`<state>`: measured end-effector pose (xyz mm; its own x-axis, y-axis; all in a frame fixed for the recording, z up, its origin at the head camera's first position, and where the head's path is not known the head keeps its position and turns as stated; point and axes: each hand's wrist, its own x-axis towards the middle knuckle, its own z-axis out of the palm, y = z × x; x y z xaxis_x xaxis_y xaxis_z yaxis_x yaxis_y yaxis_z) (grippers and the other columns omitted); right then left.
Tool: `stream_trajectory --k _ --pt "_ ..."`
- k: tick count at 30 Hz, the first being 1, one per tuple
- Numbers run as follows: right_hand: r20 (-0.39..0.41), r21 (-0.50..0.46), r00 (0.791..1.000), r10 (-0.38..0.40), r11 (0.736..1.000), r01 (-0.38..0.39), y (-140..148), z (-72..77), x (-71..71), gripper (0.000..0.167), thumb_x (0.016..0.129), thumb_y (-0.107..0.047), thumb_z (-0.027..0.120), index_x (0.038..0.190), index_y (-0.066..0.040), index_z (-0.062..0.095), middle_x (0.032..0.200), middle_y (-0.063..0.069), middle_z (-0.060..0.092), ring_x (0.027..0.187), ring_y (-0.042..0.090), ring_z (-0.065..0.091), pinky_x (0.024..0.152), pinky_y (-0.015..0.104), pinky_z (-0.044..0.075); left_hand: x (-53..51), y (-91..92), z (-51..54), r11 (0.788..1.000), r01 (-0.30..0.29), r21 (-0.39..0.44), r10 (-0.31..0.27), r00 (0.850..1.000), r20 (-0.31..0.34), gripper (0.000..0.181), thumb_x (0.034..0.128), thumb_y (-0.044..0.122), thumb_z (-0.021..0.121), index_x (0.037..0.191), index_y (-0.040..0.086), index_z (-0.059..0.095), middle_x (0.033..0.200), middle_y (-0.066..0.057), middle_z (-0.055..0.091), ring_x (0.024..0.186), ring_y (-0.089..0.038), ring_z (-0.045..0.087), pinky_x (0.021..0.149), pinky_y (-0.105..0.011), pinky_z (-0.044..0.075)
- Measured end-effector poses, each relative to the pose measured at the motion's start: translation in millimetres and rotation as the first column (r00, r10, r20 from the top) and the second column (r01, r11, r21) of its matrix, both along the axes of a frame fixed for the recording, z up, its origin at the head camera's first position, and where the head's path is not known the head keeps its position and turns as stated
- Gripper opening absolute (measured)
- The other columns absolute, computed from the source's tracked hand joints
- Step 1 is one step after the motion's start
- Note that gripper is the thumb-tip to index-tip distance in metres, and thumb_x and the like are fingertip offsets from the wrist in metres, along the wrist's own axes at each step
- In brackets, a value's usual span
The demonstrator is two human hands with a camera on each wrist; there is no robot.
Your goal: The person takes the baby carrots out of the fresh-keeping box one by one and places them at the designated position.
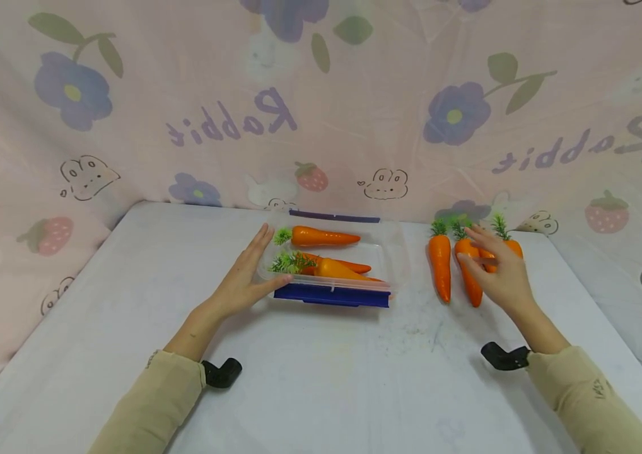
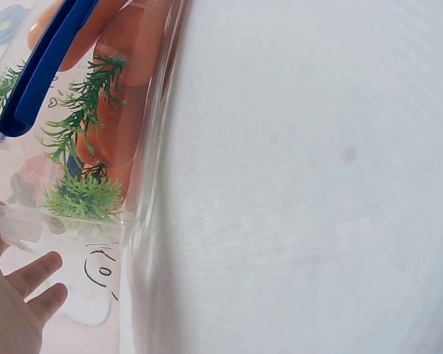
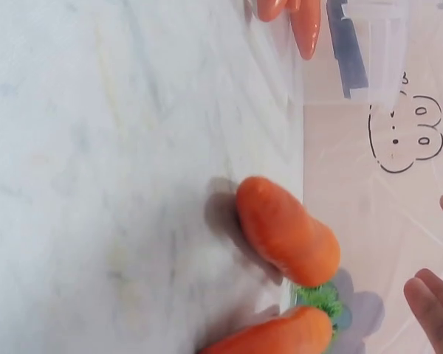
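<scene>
A clear plastic box [image 1: 378, 252] with blue clips [image 1: 332, 295] holds three toy carrots, one orange carrot [image 1: 323, 236] lying apart at the back. My left hand [image 1: 241, 280] is at the box's left end, fingers extended, thumb along the near corner. In the left wrist view, green carrot tops [image 2: 85, 195] show through the wall beside that hand [image 2: 15, 302]. Several more carrots lie right of the box, among them a leftmost carrot [image 1: 440, 268] and its neighbour [image 1: 471, 280]. Above them hovers my right hand [image 1: 499, 271], fingers loosely bent and apart, gripping nothing.
A white cloth [image 1: 321, 378] covers the table. Behind it hangs a pink curtain [image 1: 355, 113] with flowers and rabbits, close to the table's back edge. Black mounts [image 1: 221, 373] stick out at both sleeve cuffs.
</scene>
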<state>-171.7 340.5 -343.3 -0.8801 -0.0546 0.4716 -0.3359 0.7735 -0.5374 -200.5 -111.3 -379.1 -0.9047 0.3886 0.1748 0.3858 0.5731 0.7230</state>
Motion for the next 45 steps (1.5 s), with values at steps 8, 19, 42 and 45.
stream_trajectory --k 8,19,42,45 --pt "-0.003 -0.018 0.998 0.062 0.998 -0.062 -16 2.5 -2.3 0.051 0.088 -0.009 0.068 0.137 -0.006 0.053 0.143 0.018 0.048 0.102 -0.023 0.043 0.079 -0.001 0.041 0.6 -0.4 -1.0 1.0 -0.006 -0.009 0.006 1.0 0.002 0.092 0.0883 0.051 0.062 0.155 0.03 0.003 0.162 0.01 -0.005 0.149 -0.029 0.005 0.114 -0.063 0.013" --pt "-0.022 -0.022 0.992 0.123 0.992 -0.124 -36 7.7 -5.3 0.052 0.087 -0.006 0.069 0.136 -0.009 0.054 0.143 0.015 0.049 0.107 -0.018 0.047 0.082 -0.001 0.04 0.2 0.1 1.2 0.999 -0.003 -0.038 0.003 1.0 -0.002 0.091 0.0881 0.053 0.061 0.155 0.03 0.004 0.162 0.008 -0.003 0.149 -0.029 0.006 0.114 -0.062 0.015" --pt "0.0 -0.05 0.953 0.303 0.952 -0.302 -86 26.5 -20.4 0.054 0.085 -0.004 0.071 0.137 -0.008 0.054 0.144 0.01 0.048 0.11 0.03 0.061 0.079 0.01 0.05 -0.1 -0.9 3.3 0.999 -0.009 -0.052 0.008 0.999 -0.034 0.093 0.0867 0.053 0.063 0.156 0.024 0.008 0.163 0.002 0.002 0.148 -0.033 0.01 0.114 -0.062 0.017" --pt "-0.007 -0.05 0.938 0.345 0.937 -0.345 -91 26.0 -22.4 0.054 0.084 -0.003 0.071 0.136 -0.006 0.054 0.143 0.01 0.049 0.109 0.03 0.062 0.08 0.011 0.051 -0.1 -1.0 3.5 0.999 -0.01 -0.053 0.008 0.999 -0.04 0.093 0.0868 0.052 0.063 0.156 0.023 0.008 0.162 0.001 0.002 0.148 -0.033 0.01 0.114 -0.061 0.017"
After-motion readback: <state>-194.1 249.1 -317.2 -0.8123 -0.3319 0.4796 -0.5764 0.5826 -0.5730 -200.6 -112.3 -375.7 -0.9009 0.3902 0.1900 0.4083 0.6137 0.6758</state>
